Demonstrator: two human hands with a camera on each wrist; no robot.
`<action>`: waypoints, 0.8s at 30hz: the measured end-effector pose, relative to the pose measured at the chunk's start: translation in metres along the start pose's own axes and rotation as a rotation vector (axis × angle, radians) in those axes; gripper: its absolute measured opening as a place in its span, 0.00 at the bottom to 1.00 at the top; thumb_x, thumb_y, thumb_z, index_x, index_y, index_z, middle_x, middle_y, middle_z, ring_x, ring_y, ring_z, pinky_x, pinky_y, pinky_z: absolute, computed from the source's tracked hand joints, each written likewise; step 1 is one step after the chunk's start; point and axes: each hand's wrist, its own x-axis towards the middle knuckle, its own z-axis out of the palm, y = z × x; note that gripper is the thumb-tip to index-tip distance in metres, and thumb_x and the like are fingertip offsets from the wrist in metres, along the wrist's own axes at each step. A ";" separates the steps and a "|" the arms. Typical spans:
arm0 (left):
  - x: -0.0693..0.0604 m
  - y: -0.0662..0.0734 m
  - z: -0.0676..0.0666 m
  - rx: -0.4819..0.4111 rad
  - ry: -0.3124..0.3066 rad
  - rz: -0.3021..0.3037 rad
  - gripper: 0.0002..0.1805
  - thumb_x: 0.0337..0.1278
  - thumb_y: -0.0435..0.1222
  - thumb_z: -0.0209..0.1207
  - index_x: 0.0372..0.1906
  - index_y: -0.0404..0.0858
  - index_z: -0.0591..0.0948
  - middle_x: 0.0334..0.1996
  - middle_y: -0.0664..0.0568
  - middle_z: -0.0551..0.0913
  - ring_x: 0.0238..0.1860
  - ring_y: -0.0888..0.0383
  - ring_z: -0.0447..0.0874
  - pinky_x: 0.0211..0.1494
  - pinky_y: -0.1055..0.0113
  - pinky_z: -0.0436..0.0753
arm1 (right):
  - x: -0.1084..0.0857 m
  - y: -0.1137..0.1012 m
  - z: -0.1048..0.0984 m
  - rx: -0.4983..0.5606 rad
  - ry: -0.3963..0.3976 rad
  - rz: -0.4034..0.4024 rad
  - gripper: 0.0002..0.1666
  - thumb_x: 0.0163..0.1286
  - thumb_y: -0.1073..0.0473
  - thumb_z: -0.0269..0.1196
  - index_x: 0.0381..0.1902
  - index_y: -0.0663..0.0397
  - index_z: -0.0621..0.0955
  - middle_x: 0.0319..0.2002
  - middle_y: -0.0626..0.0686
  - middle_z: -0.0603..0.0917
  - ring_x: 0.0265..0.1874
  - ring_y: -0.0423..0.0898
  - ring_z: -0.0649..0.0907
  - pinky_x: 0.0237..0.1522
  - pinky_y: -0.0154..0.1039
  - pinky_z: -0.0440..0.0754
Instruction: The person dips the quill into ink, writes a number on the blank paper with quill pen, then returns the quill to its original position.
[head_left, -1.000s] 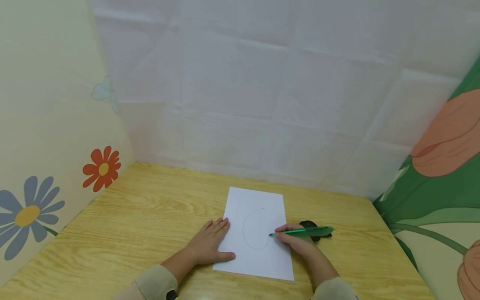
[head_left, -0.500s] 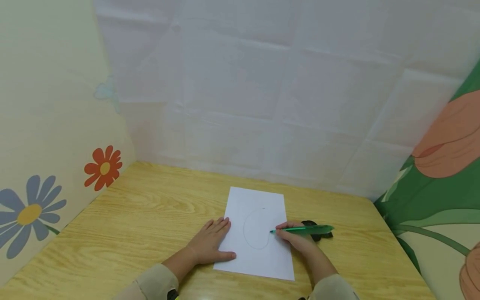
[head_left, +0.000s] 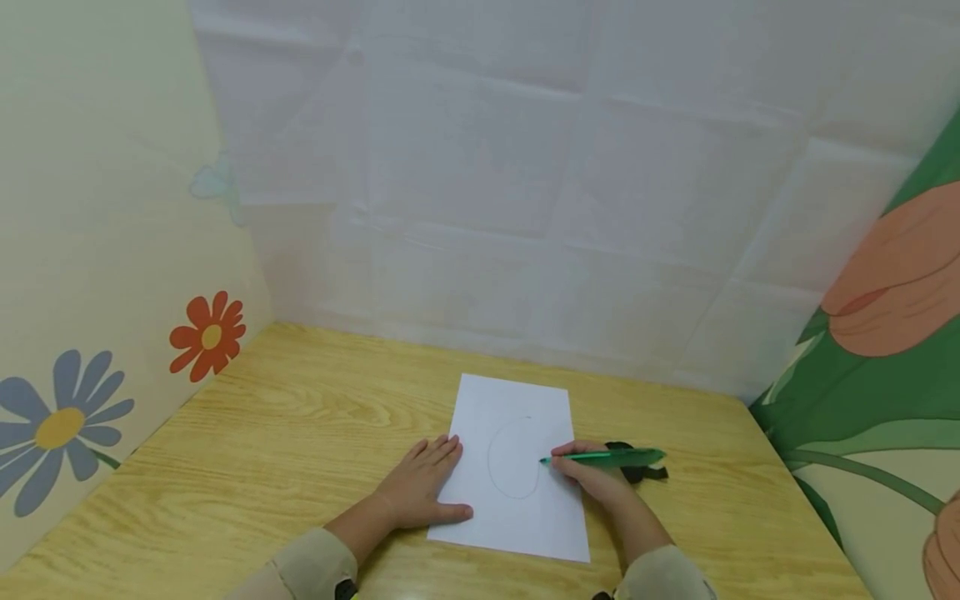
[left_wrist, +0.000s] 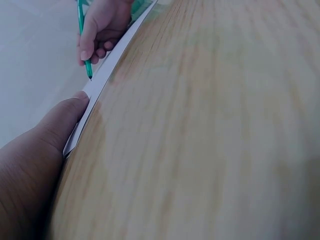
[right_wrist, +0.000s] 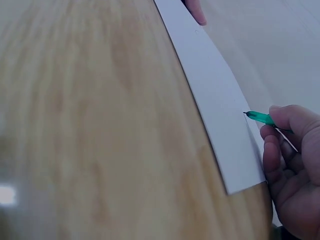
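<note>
A white sheet of paper (head_left: 502,525) lies on the wooden table, bearing a thin curved line like an oval left unjoined at its upper right. My right hand (head_left: 600,483) pinches a green pen (head_left: 615,458) between thumb and fingers, its tip at the right side of that line. In the right wrist view the tip of the pen (right_wrist: 259,117) meets the paper (right_wrist: 210,100). My left hand (head_left: 420,487) rests flat at the paper's left edge, fingers spread and thumb lying on the sheet.
Behind my right hand a small black object (head_left: 637,473) lies on the table (head_left: 315,417), partly hidden by the pen and hand. A creased white sheet (head_left: 465,192) hangs at the back. Panels with printed flowers (head_left: 210,336) stand at both sides.
The pen tip has moved slightly up the paper, away from me, and the right side of the drawn line has grown longer. My left hand stays in place.
</note>
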 end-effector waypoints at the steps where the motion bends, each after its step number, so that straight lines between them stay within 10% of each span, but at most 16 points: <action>1: 0.000 0.000 0.000 0.002 0.001 0.000 0.55 0.54 0.69 0.53 0.75 0.32 0.58 0.77 0.43 0.57 0.78 0.45 0.51 0.80 0.46 0.50 | 0.000 0.000 0.000 0.004 0.001 -0.002 0.14 0.61 0.59 0.69 0.41 0.63 0.85 0.31 0.46 0.85 0.29 0.40 0.78 0.34 0.31 0.77; 24: 0.002 -0.001 0.001 -0.010 0.009 0.003 0.56 0.53 0.69 0.54 0.75 0.32 0.58 0.77 0.43 0.57 0.78 0.45 0.51 0.80 0.47 0.49 | 0.007 -0.003 0.003 -0.027 0.040 0.011 0.13 0.61 0.56 0.69 0.40 0.58 0.86 0.26 0.45 0.81 0.27 0.41 0.76 0.31 0.32 0.74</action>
